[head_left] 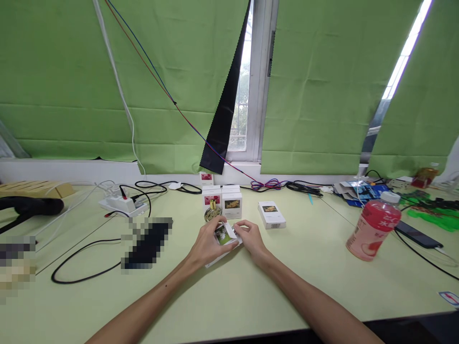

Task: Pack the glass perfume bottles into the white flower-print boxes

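Green blinds [322, 86] fill the top of the frame, and below them the pale counter [304, 286] spreads right across, with a narrow window [242, 95] showing at top centre. Over at the right, there's a pink drink bottle [373, 231] with a white cap, and a smartphone [418, 234] lying just behind it. Now to the middle: the left hand [208, 243] has its grip closed around a white-flower box [223, 235], held tilted, a little below centre. The right hand [253, 241] is up against the box's right end, fingers bunched, thumb and forefinger close together; whether that grip has hold of anything, I can't tell. Just beyond stand a magenta-flower box [211, 197] and a yellow-flower box [232, 205], side by side, and right of centre lies a barcoded white box [271, 214]. Smallest of all, a gold-topped glass bottle [213, 212] sits directly behind the left fingers.
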